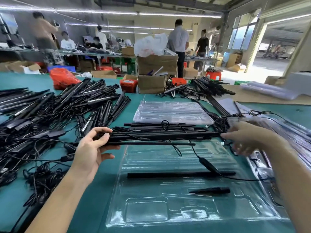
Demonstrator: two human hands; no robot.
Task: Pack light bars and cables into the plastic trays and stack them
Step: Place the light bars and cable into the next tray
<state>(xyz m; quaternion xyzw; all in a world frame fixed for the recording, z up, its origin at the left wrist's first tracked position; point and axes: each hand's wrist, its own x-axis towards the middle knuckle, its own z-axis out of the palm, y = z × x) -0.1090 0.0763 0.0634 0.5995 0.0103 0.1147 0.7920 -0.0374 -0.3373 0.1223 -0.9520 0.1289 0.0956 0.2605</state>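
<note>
**Bars held over the tray**

Tray (pixel 193 211) of clear plastic lies nearest, one light bar (pixel 168 174) seated in it. Above, the left hand (pixel 94 148) grips a bundle of bars (pixel 159 136); the right hand (pixel 247 138), blurred, touches its other end with fingers extended. Beyond sits a tray stack (pixel 170 112).

Held bars (pixel 161 137): a bundle of long black light bars, level, running from 9 to 3 o'clock above the near tray's far edge, thin cables hanging off it.
Near tray (pixel 168 214): clear moulded plastic, flat at 6 o'clock; one black bar (pixel 180 174) lies across it, a short tapered black piece (pixel 210 190) nearer.
Far tray (pixel 171 111): clear, at 12 o'clock.
Loose bars and cables (pixel 50 111): a tangled black heap at 9 to 10 o'clock.
</note>
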